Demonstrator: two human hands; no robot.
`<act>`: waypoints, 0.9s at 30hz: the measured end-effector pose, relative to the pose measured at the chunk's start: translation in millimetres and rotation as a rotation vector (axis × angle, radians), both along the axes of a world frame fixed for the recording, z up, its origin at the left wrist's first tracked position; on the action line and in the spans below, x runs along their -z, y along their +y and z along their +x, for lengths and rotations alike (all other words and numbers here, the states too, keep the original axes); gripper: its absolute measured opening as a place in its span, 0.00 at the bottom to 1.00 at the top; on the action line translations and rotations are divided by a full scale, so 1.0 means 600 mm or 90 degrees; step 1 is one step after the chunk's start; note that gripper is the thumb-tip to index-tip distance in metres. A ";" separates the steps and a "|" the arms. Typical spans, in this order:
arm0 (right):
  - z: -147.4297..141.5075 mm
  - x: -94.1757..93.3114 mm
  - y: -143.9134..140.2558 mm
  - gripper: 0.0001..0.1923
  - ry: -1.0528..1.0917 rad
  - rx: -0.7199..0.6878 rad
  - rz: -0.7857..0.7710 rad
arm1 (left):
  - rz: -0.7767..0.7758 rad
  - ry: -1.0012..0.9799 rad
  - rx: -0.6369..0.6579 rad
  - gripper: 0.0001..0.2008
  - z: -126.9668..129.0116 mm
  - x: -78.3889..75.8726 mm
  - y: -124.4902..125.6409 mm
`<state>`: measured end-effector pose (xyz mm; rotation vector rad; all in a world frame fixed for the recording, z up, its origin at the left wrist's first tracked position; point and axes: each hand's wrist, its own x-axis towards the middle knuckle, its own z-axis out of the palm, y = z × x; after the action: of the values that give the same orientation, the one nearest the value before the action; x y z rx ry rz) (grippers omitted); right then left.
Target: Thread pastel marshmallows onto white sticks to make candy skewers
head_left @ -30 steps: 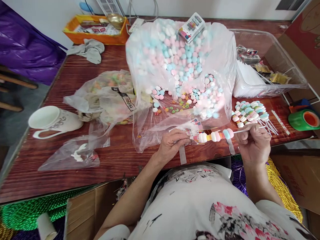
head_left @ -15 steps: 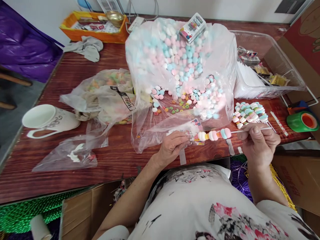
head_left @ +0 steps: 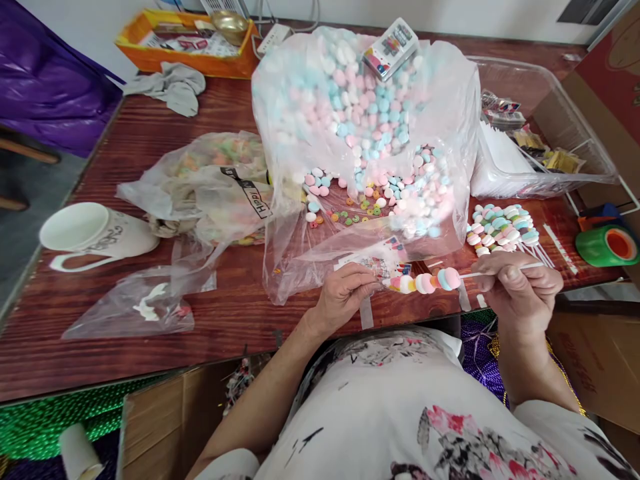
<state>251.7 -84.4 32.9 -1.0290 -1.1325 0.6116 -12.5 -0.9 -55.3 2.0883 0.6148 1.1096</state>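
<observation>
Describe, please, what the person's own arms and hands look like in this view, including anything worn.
Both forearms are bare, with no sleeves reaching the wrists, and no gloves, watch or bracelets are visible. The left hand and right hand are bare; whether any rings are worn cannot be made out. The white top carries a pink and black floral print and ends in short sleeves near the elbows.

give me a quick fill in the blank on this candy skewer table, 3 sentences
1. The right hand pinches a thin white ____ threaded with candies.
2. The white mug lies on its ____ on the wooden table.
3. The finished candy skewers lie beside a roll of ____ tape.

Missing words: stick; side; green
</observation>
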 end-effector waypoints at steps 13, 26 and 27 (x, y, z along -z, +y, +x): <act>-0.006 0.011 0.007 0.08 -0.005 -0.042 -0.019 | -0.073 -0.034 0.041 0.08 0.009 -0.001 -0.011; -0.018 0.017 0.028 0.08 -0.029 -0.104 -0.008 | -0.674 0.029 0.326 0.32 0.045 -0.049 -0.052; -0.019 0.014 0.029 0.08 -0.034 -0.109 -0.007 | -0.689 0.050 0.325 0.33 0.047 -0.050 -0.053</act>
<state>240.5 -66.9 24.5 -0.9690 -1.2740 0.7309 15.6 -32.4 -25.0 1.2103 0.5008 0.2581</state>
